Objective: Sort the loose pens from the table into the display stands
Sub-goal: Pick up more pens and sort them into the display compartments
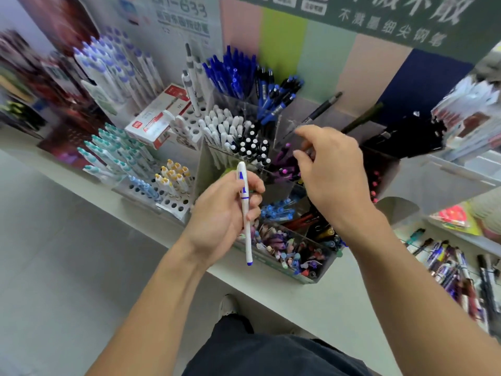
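Far left on the tabletop: rack of teal-capped pens, then a perforated white stand with yellow-capped pens and many open holes. Behind it, a red-and-white box. Centre-left: left hand, grip curled round a white pen with blue markings — held near upright, cap end up, blue tip hanging below the palm, above the front edge of the clear compartment stand. Just beyond the cap, a compartment of white-capped pens, packed tight beside black ones with white dots; likely the matching slot, judged by colour alone. Risk: pushing into so full a bunch could tip or lift neighbours, or land the pen among the black lot next door. Risk too of a slip, since the grip sits mid-barrel with a long tail below. Centre-right: right hand, fingers loosely curled over the purple pens; something dark seems pinched at the fingertips, but motion blur leaves that grip uncertain. Arm crosses over the rear compartments, hiding them. Further back, blue pens standing upright. Far right — loose pens not yet sorted, lying in a heap, well apart from both hands.
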`<state>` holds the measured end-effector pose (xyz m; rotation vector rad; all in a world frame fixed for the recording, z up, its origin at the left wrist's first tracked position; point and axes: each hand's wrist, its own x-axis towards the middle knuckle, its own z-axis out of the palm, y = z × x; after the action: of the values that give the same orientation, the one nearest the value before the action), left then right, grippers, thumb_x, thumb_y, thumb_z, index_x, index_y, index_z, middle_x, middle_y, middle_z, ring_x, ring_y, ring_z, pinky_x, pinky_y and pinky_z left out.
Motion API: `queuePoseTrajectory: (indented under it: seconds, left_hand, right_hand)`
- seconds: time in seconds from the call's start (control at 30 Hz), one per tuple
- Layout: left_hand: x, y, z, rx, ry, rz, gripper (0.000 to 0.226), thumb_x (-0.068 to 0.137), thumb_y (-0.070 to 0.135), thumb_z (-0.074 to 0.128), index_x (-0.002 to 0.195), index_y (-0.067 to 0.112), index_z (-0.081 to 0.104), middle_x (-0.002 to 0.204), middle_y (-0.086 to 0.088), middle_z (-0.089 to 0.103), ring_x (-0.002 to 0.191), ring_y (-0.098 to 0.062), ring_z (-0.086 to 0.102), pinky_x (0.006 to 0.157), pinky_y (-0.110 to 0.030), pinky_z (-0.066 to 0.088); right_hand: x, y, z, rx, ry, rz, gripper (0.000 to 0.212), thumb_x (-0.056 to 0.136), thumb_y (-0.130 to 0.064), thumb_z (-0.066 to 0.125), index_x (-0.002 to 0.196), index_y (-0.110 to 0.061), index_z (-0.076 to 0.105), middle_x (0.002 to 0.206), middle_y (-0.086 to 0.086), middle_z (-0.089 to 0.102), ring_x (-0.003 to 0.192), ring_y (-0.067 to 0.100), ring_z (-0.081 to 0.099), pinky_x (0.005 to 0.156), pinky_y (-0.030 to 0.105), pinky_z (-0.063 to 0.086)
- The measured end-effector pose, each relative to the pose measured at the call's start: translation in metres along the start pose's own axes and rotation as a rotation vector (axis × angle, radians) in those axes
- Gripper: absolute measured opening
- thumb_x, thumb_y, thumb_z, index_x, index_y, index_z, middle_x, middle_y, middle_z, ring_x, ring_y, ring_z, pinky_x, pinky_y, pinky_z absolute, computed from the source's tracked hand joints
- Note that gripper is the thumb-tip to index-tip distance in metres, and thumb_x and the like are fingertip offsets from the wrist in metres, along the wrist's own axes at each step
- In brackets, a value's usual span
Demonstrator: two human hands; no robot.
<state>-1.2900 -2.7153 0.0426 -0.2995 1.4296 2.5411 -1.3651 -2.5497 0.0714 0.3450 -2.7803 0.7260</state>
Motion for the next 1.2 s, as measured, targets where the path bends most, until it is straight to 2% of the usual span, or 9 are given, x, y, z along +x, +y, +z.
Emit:
queuePoseTrajectory:
  seconds: [0.1,0.2,0.37,0.5,0.57,0.63,0.77,0.97,1.2]
  left_hand:
    - [-0.005,-0.001,-0.008,0.443,0.080,0.121,0.018,0.102,0.014,0.055,0.104,0.018,0.072,0.076,0.000,0.062,0.058,-0.013,0.051,0.049,-0.021,0.041]
    - [-0.006,-0.002,-0.009,0.549,0.176,0.179,0.005,0.089,0.013,0.073,0.091,0.016,0.077,0.067,-0.001,0.071,0.048,-0.011,0.055,0.044,-0.017,0.042]
    - [-0.001,0.011,-0.009,0.700,0.262,0.375,0.015,0.075,0.017,0.087,0.086,0.019,0.077,0.075,0.003,0.076,0.064,-0.015,0.071,0.061,-0.027,0.058]
    - [0.003,0.032,-0.013,0.810,0.263,0.523,0.034,0.077,0.024,0.086,0.109,0.022,0.072,0.099,0.010,0.075,0.090,-0.005,0.071,0.080,-0.027,0.059]
    - [0.011,0.040,-0.026,0.911,0.417,0.519,0.052,0.077,0.037,0.084,0.123,0.025,0.062,0.113,0.013,0.066,0.102,0.000,0.064,0.086,-0.021,0.056]
    - [0.022,0.043,-0.041,0.996,0.556,0.465,0.061,0.079,0.042,0.082,0.132,0.025,0.055,0.116,0.008,0.061,0.101,-0.006,0.061,0.087,-0.031,0.057]
    - [0.042,0.038,-0.052,1.108,0.503,0.360,0.071,0.085,0.033,0.079,0.146,0.024,0.045,0.115,0.006,0.056,0.087,-0.008,0.063,0.079,-0.029,0.054]
    - [0.061,0.032,-0.053,1.002,0.513,0.405,0.058,0.089,0.023,0.077,0.141,0.026,0.052,0.118,0.019,0.051,0.070,0.015,0.061,0.070,-0.015,0.051]
    - [0.068,0.031,-0.061,0.861,0.530,0.407,0.032,0.090,0.017,0.075,0.114,0.030,0.057,0.095,0.022,0.060,0.081,-0.001,0.067,0.074,-0.038,0.063]
  right_hand:
    - [-0.013,-0.011,-0.011,0.324,-0.092,-0.009,0.018,0.091,-0.034,0.073,0.101,-0.019,0.078,0.079,-0.005,0.072,0.069,0.012,0.064,0.068,0.030,0.054]
    - [-0.020,-0.020,-0.008,0.589,-0.357,0.069,0.009,0.087,-0.027,0.079,0.090,-0.018,0.078,0.068,-0.003,0.072,0.055,0.005,0.060,0.054,0.020,0.049]
    - [-0.003,-0.026,-0.008,0.647,-0.405,0.096,0.010,0.092,-0.020,0.074,0.086,-0.012,0.073,0.066,0.008,0.071,0.053,0.024,0.064,0.050,0.032,0.055]
    - [0.017,-0.035,-0.017,0.741,-0.271,0.024,0.004,0.091,-0.009,0.073,0.088,-0.007,0.073,0.065,0.001,0.072,0.053,0.015,0.066,0.054,0.028,0.056]
    - [0.031,-0.036,-0.028,0.674,0.002,-0.075,0.003,0.091,-0.010,0.073,0.093,-0.011,0.075,0.073,-0.001,0.073,0.060,0.012,0.070,0.060,0.029,0.060]
    - [0.047,-0.039,-0.033,0.458,0.163,-0.203,0.008,0.091,-0.016,0.074,0.099,-0.013,0.076,0.082,-0.005,0.073,0.068,0.008,0.070,0.068,0.027,0.060]
    - [0.079,-0.059,-0.012,0.248,0.083,-0.268,0.011,0.088,-0.016,0.076,0.099,-0.013,0.077,0.087,-0.006,0.072,0.077,0.008,0.068,0.077,0.029,0.059]
    - [0.111,-0.081,0.002,0.286,0.020,-0.209,0.013,0.081,-0.016,0.084,0.082,-0.011,0.073,0.075,-0.001,0.071,0.062,0.009,0.069,0.061,0.028,0.060]
    - [0.109,-0.103,0.020,0.157,0.065,-0.257,0.010,0.088,-0.018,0.077,0.090,-0.008,0.079,0.087,0.007,0.072,0.072,0.018,0.068,0.068,0.032,0.061]
